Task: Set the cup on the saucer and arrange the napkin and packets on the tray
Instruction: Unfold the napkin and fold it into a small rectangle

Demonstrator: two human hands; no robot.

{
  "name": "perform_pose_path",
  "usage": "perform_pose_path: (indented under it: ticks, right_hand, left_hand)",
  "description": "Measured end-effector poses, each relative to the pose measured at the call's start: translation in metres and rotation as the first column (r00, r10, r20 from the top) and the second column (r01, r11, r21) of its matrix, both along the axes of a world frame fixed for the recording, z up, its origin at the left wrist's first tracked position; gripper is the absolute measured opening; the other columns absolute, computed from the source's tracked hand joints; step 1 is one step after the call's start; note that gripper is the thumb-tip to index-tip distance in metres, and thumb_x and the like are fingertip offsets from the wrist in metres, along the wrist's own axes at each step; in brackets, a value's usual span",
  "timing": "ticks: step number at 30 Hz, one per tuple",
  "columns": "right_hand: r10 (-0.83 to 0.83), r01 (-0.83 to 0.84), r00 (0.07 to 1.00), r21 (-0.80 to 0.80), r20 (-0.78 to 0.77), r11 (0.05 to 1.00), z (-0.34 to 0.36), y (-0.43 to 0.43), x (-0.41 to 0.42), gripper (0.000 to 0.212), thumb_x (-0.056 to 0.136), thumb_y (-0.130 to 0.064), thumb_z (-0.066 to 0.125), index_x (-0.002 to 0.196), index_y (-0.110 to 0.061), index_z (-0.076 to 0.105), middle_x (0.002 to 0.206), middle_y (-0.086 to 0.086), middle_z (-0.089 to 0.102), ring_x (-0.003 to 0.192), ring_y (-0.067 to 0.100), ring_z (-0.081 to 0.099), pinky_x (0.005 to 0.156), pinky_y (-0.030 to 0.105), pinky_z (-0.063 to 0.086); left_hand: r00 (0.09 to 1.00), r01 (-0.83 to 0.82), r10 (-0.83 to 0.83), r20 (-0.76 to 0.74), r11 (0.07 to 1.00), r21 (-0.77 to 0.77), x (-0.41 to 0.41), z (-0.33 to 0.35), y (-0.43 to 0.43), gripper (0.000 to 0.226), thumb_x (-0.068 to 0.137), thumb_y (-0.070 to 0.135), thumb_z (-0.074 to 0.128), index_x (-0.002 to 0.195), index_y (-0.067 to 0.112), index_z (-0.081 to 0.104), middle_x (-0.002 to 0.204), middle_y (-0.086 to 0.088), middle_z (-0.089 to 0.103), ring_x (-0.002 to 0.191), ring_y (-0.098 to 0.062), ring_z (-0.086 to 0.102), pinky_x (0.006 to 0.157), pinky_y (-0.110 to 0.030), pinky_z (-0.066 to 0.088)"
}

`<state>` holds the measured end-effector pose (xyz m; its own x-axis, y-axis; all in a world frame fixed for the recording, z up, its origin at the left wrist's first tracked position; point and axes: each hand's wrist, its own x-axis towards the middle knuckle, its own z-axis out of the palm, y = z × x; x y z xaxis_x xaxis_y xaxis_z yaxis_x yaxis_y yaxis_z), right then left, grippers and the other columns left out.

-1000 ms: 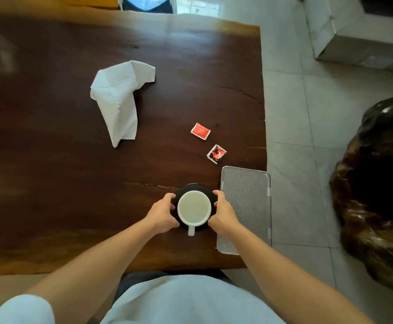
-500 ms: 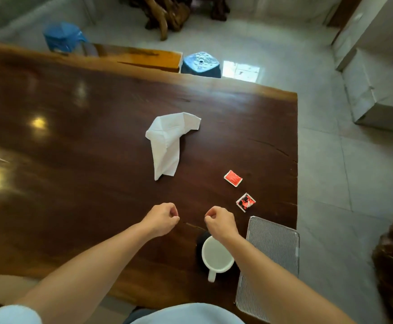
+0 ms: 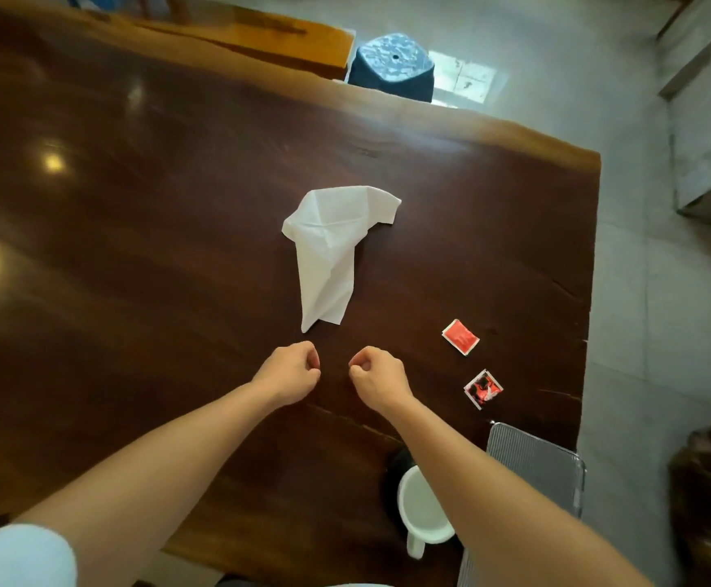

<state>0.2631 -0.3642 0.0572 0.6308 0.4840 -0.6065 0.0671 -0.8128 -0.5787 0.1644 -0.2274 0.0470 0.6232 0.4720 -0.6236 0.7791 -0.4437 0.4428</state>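
White napkin just beyond L grip.

I can read no words, numbers or brands anywhere before me. Markings on the red packet and the red-and-black packet are too blurred to make out.

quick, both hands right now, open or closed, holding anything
Left hand: closed, fingers curled, holding nothing.
Right hand: closed, fingers curled, holding nothing.
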Motion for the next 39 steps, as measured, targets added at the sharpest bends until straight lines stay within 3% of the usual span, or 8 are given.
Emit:
perform_pose_path:
  ticks: [6,11,15,19,21,27,32,39]
  right_hand:
    - [-0.111,0.107,0.993,-0.096,-0.048,0.990,-0.031,0.055,0.021,0.035,0.096,-0.020,0.056,0.131,-0.014,0.057,0.119,0.004,0.065,0.102,0.016,0.059,0.084,0.025,0.047]
    - [-0.265,0.255,0.963,-0.163,-0.049,0.953,-0.059,0.096,0.034,0.058,0.094,-0.019,0.061,0.148,-0.015,0.040,0.140,0.005,0.054,0.126,0.023,0.054,0.105,0.037,0.047]
    - [-0.431,0.416,0.899,-0.162,-0.073,0.895,-0.078,0.120,0.040,0.063,0.093,-0.023,0.066,0.149,-0.019,0.037,0.127,0.002,0.057,0.111,0.022,0.061,0.093,0.042,0.057]
    - [-0.557,0.516,0.797,-0.215,-0.234,0.829,-0.083,0.131,0.039,0.025,0.095,-0.029,0.063,0.116,-0.020,0.052,0.107,0.003,0.062,0.090,0.020,0.065,0.070,0.032,0.060]
    - [-0.564,0.524,0.787,-0.213,-0.249,0.825,-0.082,0.131,0.037,0.024,0.095,-0.031,0.063,0.113,-0.020,0.052,0.102,0.002,0.061,0.086,0.018,0.064,0.067,0.030,0.058]
    - [-0.681,0.696,0.583,-0.159,-0.443,0.700,-0.065,0.120,0.019,0.031,0.096,-0.022,0.062,0.125,-0.016,0.052,0.115,0.010,0.066,0.093,0.025,0.070,0.078,0.040,0.063]
    - [-0.685,0.789,0.401,-0.150,-0.609,0.596,-0.018,0.090,0.001,0.059,0.092,-0.016,0.068,0.144,-0.017,0.040,0.125,0.014,0.062,0.096,0.030,0.069,0.082,0.042,0.061]
    - [-0.477,0.750,0.395,-0.024,-0.785,0.661,0.048,0.026,-0.056,0.035,0.098,-0.024,0.060,0.130,-0.025,0.046,0.116,0.011,0.063,0.102,0.031,0.068,0.093,0.045,0.056]
  left_hand:
    - [0.979,-0.203,0.203,0.006,0.979,0.000,0.027,-0.037,0.042,0.034,0.093,0.029,0.062,0.123,0.018,0.049,0.108,-0.003,0.064,0.097,-0.024,0.064,0.084,-0.040,0.054]
    - [0.977,-0.210,0.212,0.019,0.975,-0.070,0.041,-0.064,0.068,0.046,0.092,0.033,0.066,0.132,0.018,0.049,0.113,-0.004,0.065,0.102,-0.025,0.064,0.084,-0.040,0.053]
    - [0.980,-0.183,0.193,0.037,0.965,-0.187,0.048,-0.078,0.081,0.043,0.093,0.034,0.064,0.133,0.022,0.052,0.103,-0.001,0.069,0.088,-0.022,0.068,0.077,-0.039,0.057]
    - [0.970,-0.227,0.242,0.022,0.937,-0.264,0.050,-0.082,0.088,0.033,0.093,0.035,0.064,0.122,0.020,0.059,0.096,-0.002,0.070,0.080,-0.025,0.070,0.076,-0.045,0.061]
    - [0.960,-0.259,0.278,0.020,0.915,-0.308,0.050,-0.079,0.088,0.029,0.095,0.032,0.061,0.120,0.019,0.059,0.096,-0.002,0.069,0.077,-0.023,0.071,0.072,-0.042,0.062]
    - [0.942,-0.266,0.334,0.047,0.821,-0.505,0.038,-0.051,0.079,0.029,0.096,0.020,0.059,0.125,0.018,0.060,0.100,-0.006,0.073,0.080,-0.021,0.072,0.067,-0.033,0.059]
    - [0.960,-0.179,0.267,0.081,0.812,-0.556,0.016,-0.005,0.060,0.033,0.089,0.019,0.070,0.120,0.021,0.059,0.103,-0.007,0.072,0.083,-0.019,0.071,0.070,-0.029,0.058]
    - [0.943,-0.173,0.302,0.138,0.803,-0.570,-0.026,0.058,0.007,0.044,0.086,0.017,0.075,0.121,0.017,0.049,0.103,-0.008,0.072,0.079,-0.016,0.071,0.068,-0.028,0.059]
